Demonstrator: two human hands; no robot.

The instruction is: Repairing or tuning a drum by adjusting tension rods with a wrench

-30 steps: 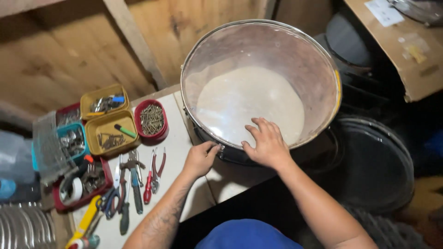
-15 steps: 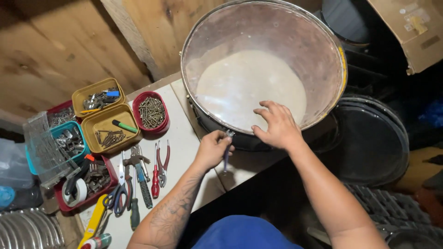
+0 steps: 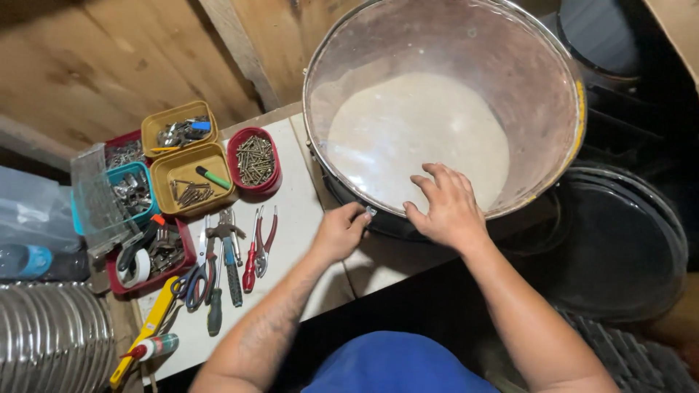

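A large round drum (image 3: 561, 80) with a pale translucent skin and a metal rim rests on the white tabletop (image 3: 306, 218). My right hand (image 3: 445, 207) lies flat on the near edge of the skin, fingers spread. My left hand (image 3: 339, 231) is closed around a small metal tool at the drum's near-left rim, where the black shell shows.
Left of the drum sit yellow tubs (image 3: 191, 178), a red tub of screws (image 3: 255, 161), a teal tub, pliers (image 3: 261, 244), scissors, screwdrivers and a tape roll. A black drum shell (image 3: 619, 255) lies at right. Wooden boards stand behind. A ribbed metal duct (image 3: 44, 342) is at bottom left.
The view has shifted a little. My left hand moved up from the tabletop to the drum's rim with the small tool. My right hand stays on the skin.
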